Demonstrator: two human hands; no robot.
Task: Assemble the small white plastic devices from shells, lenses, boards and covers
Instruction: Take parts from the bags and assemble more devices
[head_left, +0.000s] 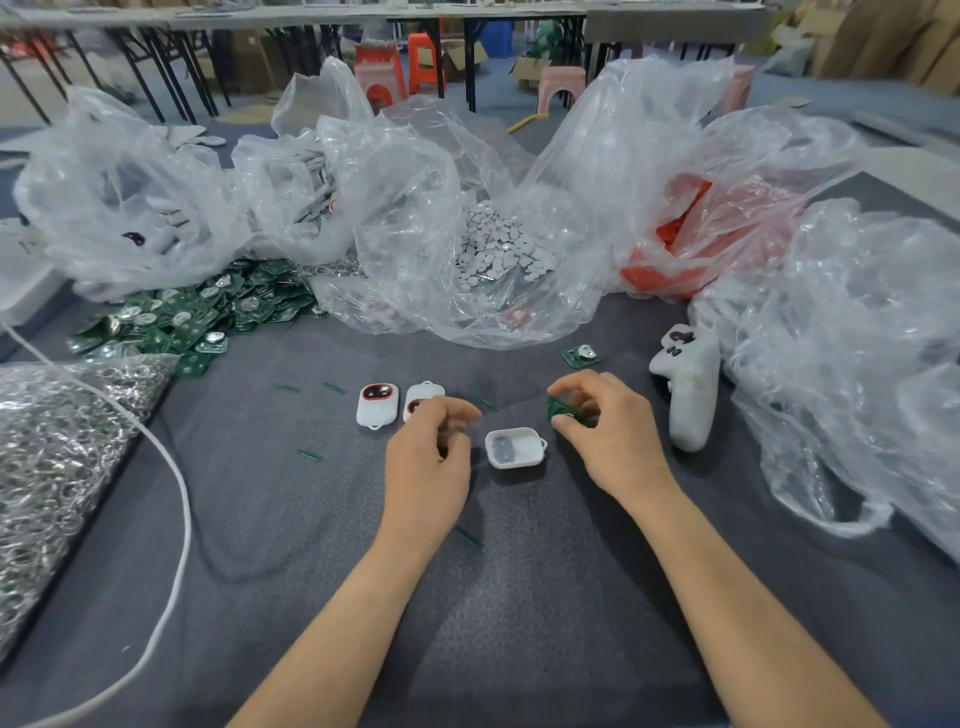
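An open white shell (516, 447) lies hollow side up on the grey cloth between my hands. My right hand (608, 431) pinches a small green board (560, 408) just right of and above the shell. My left hand (428, 457) hovers left of the shell with fingers curled; whether it holds anything I cannot tell. Two assembled white devices lie behind it: one (377, 405) shows its red-ringed lens, the other (423, 397) is partly hidden by my left fingers. A spare green board (581, 356) lies farther back.
A pile of green boards (208, 312) sits at back left, white round discs (498, 249) in clear plastic at centre, red parts (675, 228) in a bag at right. Metal rings (57, 457) fill a bag at left. A white cable (171, 467) and a white controller-shaped object (688, 384) lie nearby.
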